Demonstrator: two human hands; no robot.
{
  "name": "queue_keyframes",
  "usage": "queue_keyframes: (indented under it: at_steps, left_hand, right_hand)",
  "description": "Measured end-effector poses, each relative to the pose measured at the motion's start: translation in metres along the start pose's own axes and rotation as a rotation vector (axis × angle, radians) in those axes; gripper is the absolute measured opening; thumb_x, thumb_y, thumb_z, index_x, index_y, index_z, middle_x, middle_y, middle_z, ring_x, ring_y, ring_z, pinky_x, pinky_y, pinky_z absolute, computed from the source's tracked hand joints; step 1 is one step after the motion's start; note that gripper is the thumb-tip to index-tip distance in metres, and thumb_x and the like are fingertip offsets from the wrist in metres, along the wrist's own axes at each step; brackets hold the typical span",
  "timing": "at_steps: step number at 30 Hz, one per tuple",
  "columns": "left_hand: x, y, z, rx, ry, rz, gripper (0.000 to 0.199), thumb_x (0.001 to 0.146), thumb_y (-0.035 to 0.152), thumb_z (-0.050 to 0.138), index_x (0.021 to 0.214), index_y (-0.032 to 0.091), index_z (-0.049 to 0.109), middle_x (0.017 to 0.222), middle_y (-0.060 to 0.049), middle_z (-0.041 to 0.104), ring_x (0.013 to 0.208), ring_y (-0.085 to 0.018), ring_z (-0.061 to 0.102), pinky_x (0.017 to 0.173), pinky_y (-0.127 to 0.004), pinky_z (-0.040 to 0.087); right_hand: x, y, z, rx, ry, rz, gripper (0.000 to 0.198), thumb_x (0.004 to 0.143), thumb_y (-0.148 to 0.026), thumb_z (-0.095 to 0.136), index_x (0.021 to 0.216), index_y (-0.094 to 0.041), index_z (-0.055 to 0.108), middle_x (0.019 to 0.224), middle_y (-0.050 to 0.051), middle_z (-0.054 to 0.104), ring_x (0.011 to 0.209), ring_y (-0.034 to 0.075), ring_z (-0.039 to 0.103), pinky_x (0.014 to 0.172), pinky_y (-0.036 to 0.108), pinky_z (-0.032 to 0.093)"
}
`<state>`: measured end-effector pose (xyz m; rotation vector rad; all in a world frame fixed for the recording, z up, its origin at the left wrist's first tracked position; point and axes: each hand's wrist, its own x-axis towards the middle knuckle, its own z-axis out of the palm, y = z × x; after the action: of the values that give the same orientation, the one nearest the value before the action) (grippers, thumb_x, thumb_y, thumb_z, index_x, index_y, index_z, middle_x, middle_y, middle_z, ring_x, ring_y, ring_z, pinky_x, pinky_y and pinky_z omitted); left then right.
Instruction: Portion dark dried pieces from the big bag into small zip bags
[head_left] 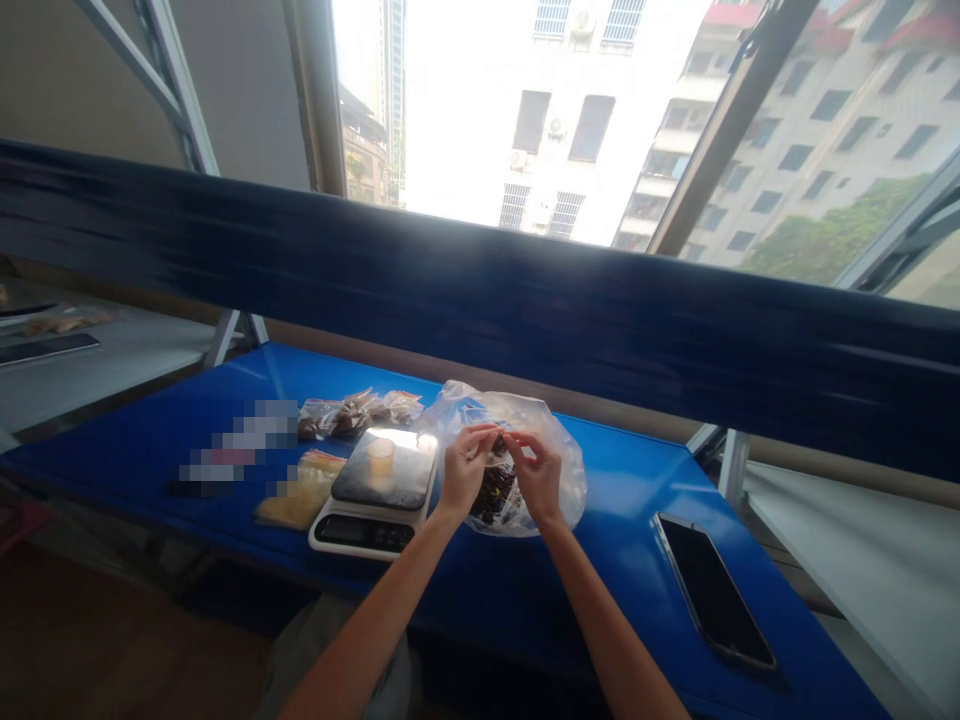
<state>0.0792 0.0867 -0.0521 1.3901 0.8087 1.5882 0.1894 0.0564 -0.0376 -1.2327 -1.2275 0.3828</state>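
Observation:
Over a large clear plastic bag (568, 470) my left hand (465, 468) and my right hand (538, 472) meet with fingers pinched together. Between the fingertips is something small and brownish, too unclear to name. Dark brown, glossy pieces (491, 495) lie in the opened bag below my hands. To the left of the bag stands a white kitchen scale (322, 535) with a metal top. On that top sits a small translucent cup (380, 457). The scale's display looks dark.
Several small plastic bags of brown pieces (360, 410) lie behind the scale. A bag with pale yellowish contents (304, 492) is left of it. A phone (712, 590) lies at the right of the blue table (615, 570). A blue shelf edge (480, 290) crosses above the table.

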Motion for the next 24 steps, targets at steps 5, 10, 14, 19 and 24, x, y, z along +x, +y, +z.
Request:
queue_keyframes:
  at_steps: [5, 10, 14, 19, 24]
  left_hand:
    - [0.002, 0.003, -0.006, 0.018, 0.079, 0.023, 0.026, 0.085, 0.038, 0.059, 0.091, 0.018, 0.074, 0.107, -0.009, 0.065, 0.104, -0.021, 0.060, 0.093, -0.035, 0.047]
    - [-0.002, 0.005, -0.003, 0.022, -0.010, 0.037, 0.023, 0.084, 0.037, 0.061, 0.090, 0.019, 0.075, 0.104, -0.009, 0.068, 0.100, -0.021, 0.063, 0.088, -0.033, 0.050]
    - [-0.002, 0.002, -0.003, 0.030, 0.029, 0.039, 0.024, 0.084, 0.038, 0.061, 0.092, 0.020, 0.075, 0.105, -0.009, 0.067, 0.102, -0.021, 0.062, 0.091, -0.034, 0.048]
    - [0.000, -0.003, -0.009, 0.036, 0.072, 0.010, 0.025, 0.081, 0.039, 0.064, 0.096, 0.021, 0.073, 0.105, -0.009, 0.067, 0.103, -0.022, 0.061, 0.089, -0.034, 0.048]
    - [-0.002, -0.004, -0.006, 0.001, 0.040, -0.049, 0.024, 0.075, 0.034, 0.070, 0.093, 0.019, 0.073, 0.103, -0.009, 0.069, 0.099, -0.022, 0.063, 0.080, -0.031, 0.050]
  right_hand:
    - [0.002, 0.001, 0.001, 0.029, 0.013, 0.028, 0.029, 0.081, -0.044, 0.061, 0.083, -0.017, 0.071, 0.087, 0.009, 0.071, 0.074, 0.020, 0.065, 0.047, 0.024, 0.050]
    - [0.001, 0.003, 0.000, 0.070, -0.012, 0.035, 0.027, 0.079, -0.043, 0.064, 0.083, -0.017, 0.071, 0.087, 0.008, 0.070, 0.076, 0.021, 0.065, 0.045, 0.024, 0.051]
    - [0.002, 0.011, 0.001, 0.101, 0.022, 0.052, 0.029, 0.079, -0.044, 0.064, 0.085, -0.016, 0.069, 0.083, 0.008, 0.070, 0.073, 0.020, 0.065, 0.044, 0.024, 0.051]
    - [0.005, 0.018, 0.001, 0.131, 0.069, 0.071, 0.034, 0.076, -0.048, 0.066, 0.084, -0.016, 0.069, 0.078, 0.007, 0.071, 0.066, 0.019, 0.064, 0.041, 0.024, 0.049]
    - [0.006, 0.015, -0.003, 0.165, 0.107, 0.095, 0.036, 0.075, -0.050, 0.067, 0.085, -0.016, 0.069, 0.074, 0.006, 0.070, 0.063, 0.018, 0.063, 0.042, 0.025, 0.050]
